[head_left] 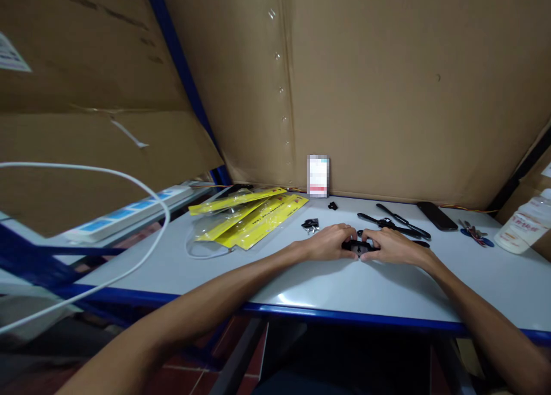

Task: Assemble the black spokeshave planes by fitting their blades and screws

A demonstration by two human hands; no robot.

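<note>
My left hand (332,243) and my right hand (386,246) are closed on opposite ends of a black spokeshave (359,247) above the front middle of the table. Its centre shows greyish metal between my fingers, while the ends are hidden by them. Just behind my right hand lie more black spokeshaves (403,221) with long handles, partly overlapping. To the left of them is a small black part with silvery bits (310,225), close to my left hand. Another small black piece (332,205) rests farther back.
Yellow cards in clear plastic packaging (258,217) are piled on the left of the table (215,274). A phone with a lit screen (318,177) leans against the cardboard. At right are a dark phone (437,216), keys (476,234) and a bottle (523,228). A white cable (166,211) loops beside a power strip (129,211).
</note>
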